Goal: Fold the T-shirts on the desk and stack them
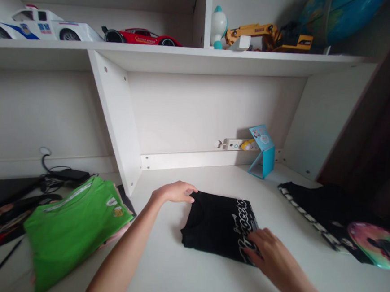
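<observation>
A folded black T-shirt with white lettering lies flat on the white desk, its neckline toward the left. At its far left corner, my left hand touches the edge with fingertips, thumb and fingers slightly apart. My right hand is at the near right edge, over part of the lettering. Its fingers are bent and closed on the fabric there, and the fingertips are partly hidden.
A green T-shirt tops folded clothes at left, near a black adapter and cables. Dark folded clothes lie at right. Behind stand a blue folded card stand and a power strip. Toys fill the shelf above.
</observation>
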Demonstrator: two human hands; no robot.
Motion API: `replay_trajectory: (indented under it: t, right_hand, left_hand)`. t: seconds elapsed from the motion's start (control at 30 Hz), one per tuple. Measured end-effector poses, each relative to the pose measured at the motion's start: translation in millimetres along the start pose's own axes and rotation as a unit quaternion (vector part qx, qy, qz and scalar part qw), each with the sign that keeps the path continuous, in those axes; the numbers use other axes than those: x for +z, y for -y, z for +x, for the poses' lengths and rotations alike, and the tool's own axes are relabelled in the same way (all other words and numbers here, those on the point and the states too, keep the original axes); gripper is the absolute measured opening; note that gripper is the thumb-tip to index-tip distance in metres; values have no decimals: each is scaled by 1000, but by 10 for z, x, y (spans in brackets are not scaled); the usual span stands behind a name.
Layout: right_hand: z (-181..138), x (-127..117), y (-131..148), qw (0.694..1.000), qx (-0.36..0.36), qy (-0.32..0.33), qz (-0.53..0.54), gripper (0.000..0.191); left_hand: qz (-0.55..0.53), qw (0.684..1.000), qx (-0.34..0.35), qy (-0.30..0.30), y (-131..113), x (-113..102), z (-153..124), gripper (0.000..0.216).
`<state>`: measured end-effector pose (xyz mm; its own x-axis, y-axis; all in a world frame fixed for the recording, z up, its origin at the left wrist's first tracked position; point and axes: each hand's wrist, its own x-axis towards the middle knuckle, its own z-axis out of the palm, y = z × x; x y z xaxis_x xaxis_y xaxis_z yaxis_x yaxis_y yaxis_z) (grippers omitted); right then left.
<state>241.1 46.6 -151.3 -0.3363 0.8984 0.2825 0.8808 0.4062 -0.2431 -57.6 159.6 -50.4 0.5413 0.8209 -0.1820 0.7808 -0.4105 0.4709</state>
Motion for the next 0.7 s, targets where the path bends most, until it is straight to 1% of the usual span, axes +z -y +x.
replay_trajectory:
  t: [0.03,0.07,0.13,0.17,0.23,0.27,0.3,0.37,0.43,0.47,0.5,0.57,0.63,0.7]
  right_hand:
    - [-91,-29,142,1000,0,13,11,23]
    - [-167,-73,260,998,-7,41,36,24]
    - [-252,-178,388,992,-13,89,90,32]
    - [-260,-222,394,991,-6,86,99,35]
    - [-225,-244,319,997,10,24,73,33]
    - [-199,-209,260,999,5,-7,43,33]
    - [-179,-144,202,1000,-8,-21,11,38]
    - [-179,54,112,998,-33,-15,-50,49]
    - [-250,268,67,995,-29,-22,-97,51]
    - [-308,353,52,993,-19,-38,-114,51]
    - [-374,413,35,990,-11,-55,-126,52]
    - [-514,450,-18,987,-2,-81,-137,54]
    - [-637,393,-109,986,16,-91,-136,55]
    - [-732,287,-234,988,46,-78,-125,55]
  left_hand:
    - [17,1000,-5,-5,7,2,1,44]
    - [33,999,-8,-6,11,4,4,42]
    - [60,998,-17,0,3,14,9,38]
    - [73,997,-27,3,-6,21,13,37]
    - [101,993,-60,3,-32,38,17,35]
    - [116,990,-80,6,-44,47,16,34]
    - [130,986,-101,17,-55,58,12,33]
    - [145,978,-136,58,-69,86,-2,33]
    - [150,971,-153,106,-68,131,-16,31]
    - [151,969,-154,121,-62,164,-16,28]
    - [149,970,-148,125,-53,204,-8,25]
    - [128,979,-114,106,-35,307,36,21]
    - [83,992,-61,71,-27,433,119,22]
    - [32,999,-12,39,-46,569,230,22]
